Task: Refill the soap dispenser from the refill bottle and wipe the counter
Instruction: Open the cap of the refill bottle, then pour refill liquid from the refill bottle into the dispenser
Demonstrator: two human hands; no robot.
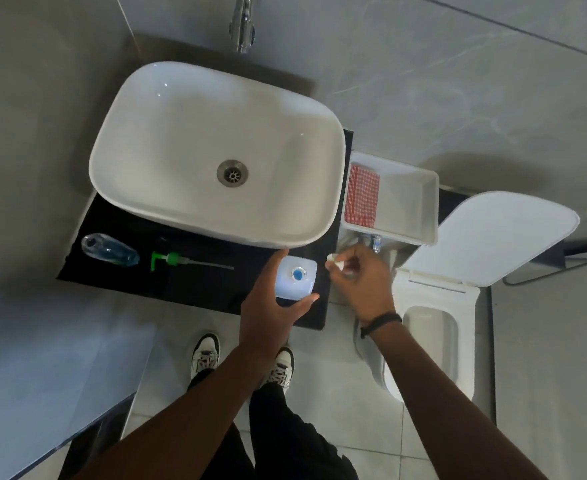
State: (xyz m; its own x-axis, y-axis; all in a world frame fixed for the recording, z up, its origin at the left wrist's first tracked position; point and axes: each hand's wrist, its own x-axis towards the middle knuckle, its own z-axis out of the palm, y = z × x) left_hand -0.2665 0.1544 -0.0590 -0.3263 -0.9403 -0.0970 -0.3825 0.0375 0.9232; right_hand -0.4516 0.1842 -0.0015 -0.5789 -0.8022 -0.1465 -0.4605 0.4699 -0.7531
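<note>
A white refill bottle (297,277) stands on the black counter (195,285), its open mouth showing blue liquid. My left hand (271,299) wraps around its left and front sides. Just right of it, my right hand (359,278) pinches a small white cap (333,259) off the counter's right edge. The clear soap dispenser bottle (110,250) stands open at the counter's left end with blue soap inside. Its green pump (177,260) lies flat beside it, tube pointing right.
A white basin (215,150) fills the back of the counter under a chrome tap (242,24). A white tub (420,199) with a red checked cloth (363,195) sits on the toilet cistern. The toilet (434,341) stands open at right.
</note>
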